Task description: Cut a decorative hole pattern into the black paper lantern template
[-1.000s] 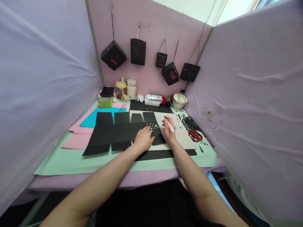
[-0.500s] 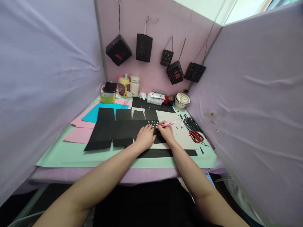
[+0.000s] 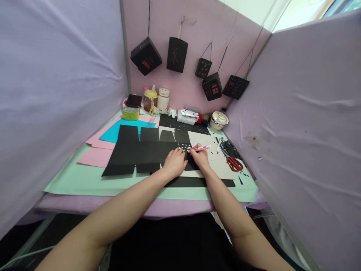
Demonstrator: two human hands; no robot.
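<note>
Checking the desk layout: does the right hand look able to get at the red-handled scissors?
Probably yes: the red-handled scissors lie to the right of the right hand, with nothing tall between, though it would likely need to put down the pink pen-like tool.

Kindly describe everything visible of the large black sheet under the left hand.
The large black sheet looks like matt card. Its long edges are notched into flaps. Small pale cutouts, some triangular, cluster toward its right end. It lies roughly flat, partly over a pale board and, at left, blue paper and pink paper. The left hand rests on it; the right hand holds a pink pen-like tool near the cutouts.
</note>
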